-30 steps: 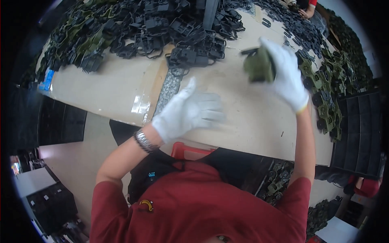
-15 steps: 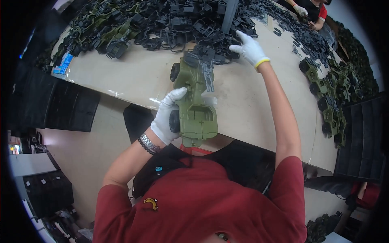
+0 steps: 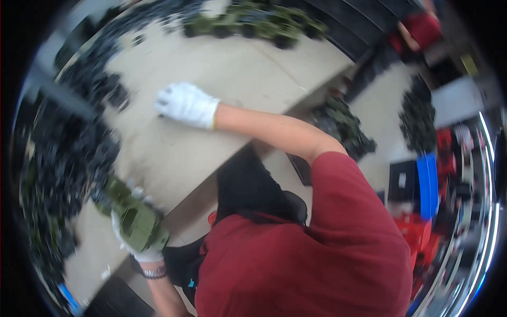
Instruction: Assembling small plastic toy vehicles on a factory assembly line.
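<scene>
Shirt: my red shirt (image 3: 317,253) fills the lower right, nearest the lens; dark apron below it.
Left hand: my left hand (image 3: 138,240), white glove, grasps the green toy truck (image 3: 132,216) from beneath, at the lower left near the table's edge. Bead band at the wrist (image 3: 154,272).
Truck, place: in my left hand, just over the table's near edge, well apart from my right hand.
Truck, look: olive-green plastic, boxy body, dark wheel showing at its far end, tilted with that end pointing up and left. Blurred; finer detail I cannot tell.
Right hand: my right hand (image 3: 186,104), white glove with a yellowish cuff, reaches out across the table. Fingers curled, knuckles up, resting on or just above the bare top; it looks empty, though I cannot tell what lies under the palm.
Table: pale tan top (image 3: 237,68), bare in the middle between the two hands.
Left pile: dark parts (image 3: 63,153) heaped along the table's left side, close beside the truck.
Far pile: more green trucks (image 3: 253,21) in a row at the table's far edge.
Floor: further green and dark piles (image 3: 346,124) beyond the table's right corner; a blue bin (image 3: 428,185) at right.
</scene>
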